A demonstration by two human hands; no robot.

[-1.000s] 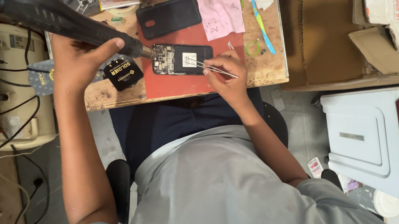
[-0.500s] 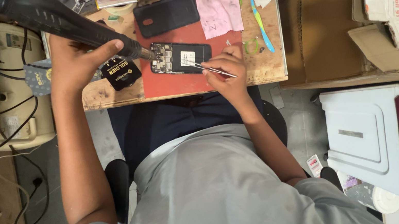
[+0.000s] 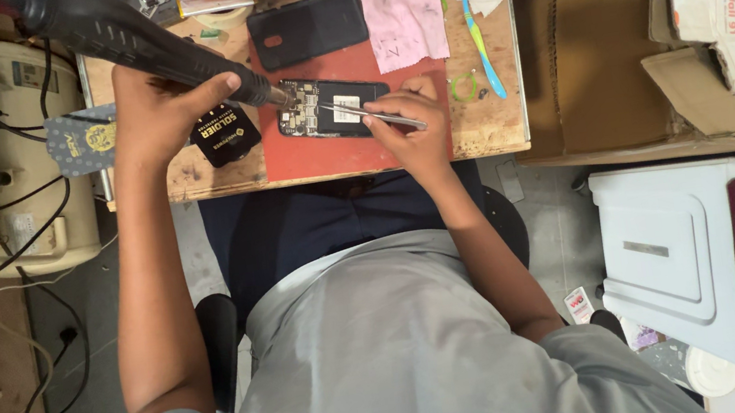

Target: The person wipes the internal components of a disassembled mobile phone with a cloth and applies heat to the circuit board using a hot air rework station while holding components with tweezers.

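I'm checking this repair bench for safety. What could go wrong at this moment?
The left hand aims the hot air tool at the opened phone, close to the right hand holding tweezers; the fingers could get burned. Heat might also reach the pink paper and the black case lying nearby. The tool's cable may snag among the wires on the left.

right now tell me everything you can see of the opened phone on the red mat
The phone lies flat, back cover off, on the red mat near the desk's front edge. Its body is black; a circuit board with small parts shows at its left end and a white label sits mid-body. The hot-air tool in the left hand points at the board, and tweezers in the right hand reach it too.
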